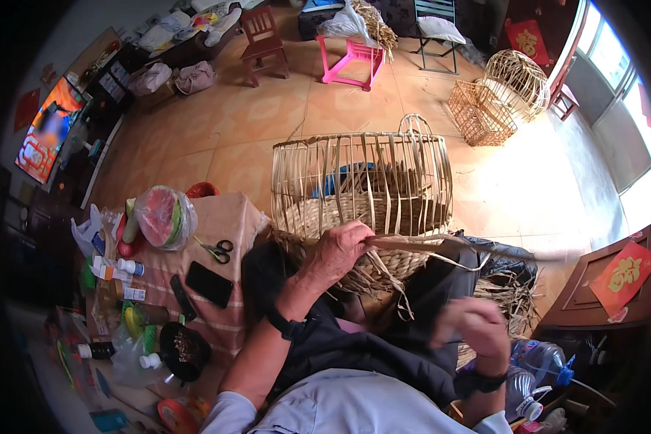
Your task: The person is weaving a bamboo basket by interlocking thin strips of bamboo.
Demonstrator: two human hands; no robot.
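Head view, what do we see first?

— We see a half-woven basket (362, 189) resting on the person's lap, its bare upright ribs rising over a woven lower band, at the middle of the picture.

— And our hands?

— Our left hand (338, 252) is closed on a flat weaving strip (441, 244) at the basket's near rim; the strip runs out to the right from the fist. Our right hand (475, 325) hovers lower right, apart from the basket, blurred. Its fingers look curled, but we cannot tell whether they grip anything.

— What lies to the left?

— We see a small table under a striped cloth (228, 217). On it lie green-handled scissors (215, 250), a black phone (209, 283), a wrapped cut watermelon (163, 215) and a dark bowl (184, 351), with bottles and packets along the edge.

— And further off?

— We make out two more wicker cages (499, 98) on the tiled floor near the window, a pink stool (354, 61), a brown chair (262, 43), and a lit screen (47, 130) at far left. Plastic water bottles (539, 369) sit at lower right, beside the right hand.
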